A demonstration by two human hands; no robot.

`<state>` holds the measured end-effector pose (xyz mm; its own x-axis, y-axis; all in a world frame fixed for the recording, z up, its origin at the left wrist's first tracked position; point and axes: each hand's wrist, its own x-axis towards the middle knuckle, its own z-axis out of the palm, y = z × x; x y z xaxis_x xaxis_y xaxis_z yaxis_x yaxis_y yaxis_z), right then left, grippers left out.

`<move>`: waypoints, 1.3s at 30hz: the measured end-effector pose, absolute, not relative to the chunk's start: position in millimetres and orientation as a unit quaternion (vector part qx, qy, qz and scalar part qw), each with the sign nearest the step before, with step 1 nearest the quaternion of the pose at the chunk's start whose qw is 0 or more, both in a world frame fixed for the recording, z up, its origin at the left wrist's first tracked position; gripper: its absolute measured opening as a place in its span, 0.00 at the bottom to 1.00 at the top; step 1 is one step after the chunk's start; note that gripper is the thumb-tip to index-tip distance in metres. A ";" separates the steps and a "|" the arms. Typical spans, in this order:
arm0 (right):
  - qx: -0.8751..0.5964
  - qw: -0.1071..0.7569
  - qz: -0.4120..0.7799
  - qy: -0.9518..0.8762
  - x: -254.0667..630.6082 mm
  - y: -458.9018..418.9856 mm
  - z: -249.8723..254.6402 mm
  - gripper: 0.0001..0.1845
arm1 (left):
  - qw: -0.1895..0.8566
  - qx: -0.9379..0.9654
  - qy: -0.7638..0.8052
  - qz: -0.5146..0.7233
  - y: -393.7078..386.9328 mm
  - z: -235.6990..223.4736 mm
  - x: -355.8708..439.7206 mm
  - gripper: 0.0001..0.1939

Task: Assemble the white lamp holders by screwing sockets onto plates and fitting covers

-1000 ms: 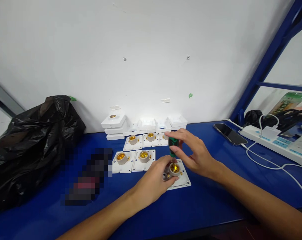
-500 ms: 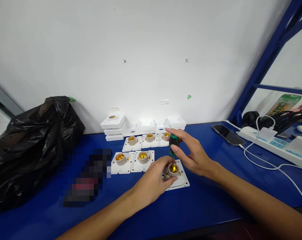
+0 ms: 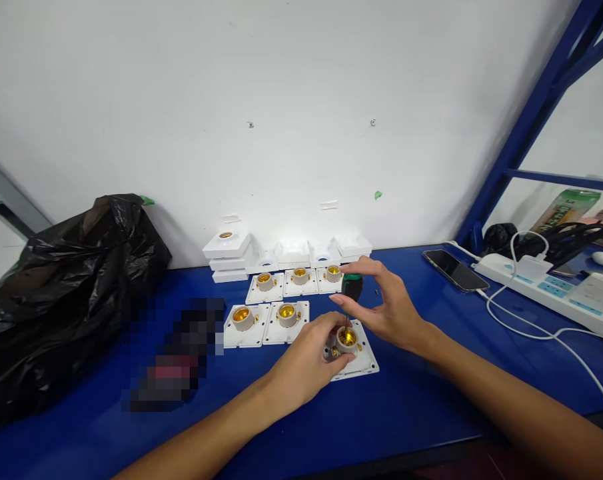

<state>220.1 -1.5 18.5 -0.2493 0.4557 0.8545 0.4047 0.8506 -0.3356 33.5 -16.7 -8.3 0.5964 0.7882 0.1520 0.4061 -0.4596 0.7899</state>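
My left hand (image 3: 308,353) is closed around the side of a lamp socket (image 3: 347,341), a round whitish holder with a brass-coloured inside. This socket sits on a square white plate (image 3: 366,363) flat on the table. In my right hand (image 3: 386,307) is a short screwdriver (image 3: 352,287) with a green and black handle, between thumb and index finger. Its thin shaft points down into the socket; the tip itself is hard to make out. Just beyond my left hand stands another plate with a lamp socket (image 3: 286,315).
Several more socket plates (image 3: 242,319) lie in two rows, with white covers (image 3: 226,250) stacked against the wall. On the left are a black plastic bag (image 3: 71,287) and a pixelated dark item (image 3: 181,360). A phone (image 3: 448,270), cables and a power strip (image 3: 546,287) lie right.
The screwdriver handle has tilted and turned in my right hand, and the thumb and index finger have shifted around it. My left hand stays on the socket.
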 end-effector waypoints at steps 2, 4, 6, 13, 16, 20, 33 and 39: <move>-0.269 0.526 0.038 -0.806 220.4 -0.9 18.2 0.21 | 0.365 0.816 0.366 0.257 -16.5 -8.4 33.4 0.12; -0.266 0.514 0.058 -0.814 220.9 -0.6 19.1 0.21 | 0.360 0.818 0.368 0.256 -16.3 -8.6 33.3 0.12; -0.258 0.526 0.044 -0.809 221.0 -1.0 21.1 0.22 | 0.362 0.817 0.366 0.259 -16.1 -9.0 33.3 0.14; -0.256 0.526 0.072 -0.808 218.8 -7.2 29.7 0.20 | 0.365 0.814 0.372 0.256 -16.7 -8.7 33.3 0.12; -0.256 0.502 0.119 -0.817 219.1 -8.0 29.9 0.21 | 0.367 0.815 0.366 0.259 -16.9 -7.9 33.1 0.13; -0.250 0.533 0.079 -0.804 219.6 -6.9 29.5 0.19 | 0.365 0.816 0.368 0.256 -16.9 -7.4 33.2 0.14; -0.245 0.552 0.131 -0.786 220.1 -7.4 31.9 0.15 | 0.370 0.811 0.378 0.250 -17.9 -7.2 33.3 0.14; -0.254 0.537 0.194 -0.781 220.7 -8.6 30.4 0.17 | 0.382 0.806 0.371 0.258 -16.1 -8.7 33.6 0.14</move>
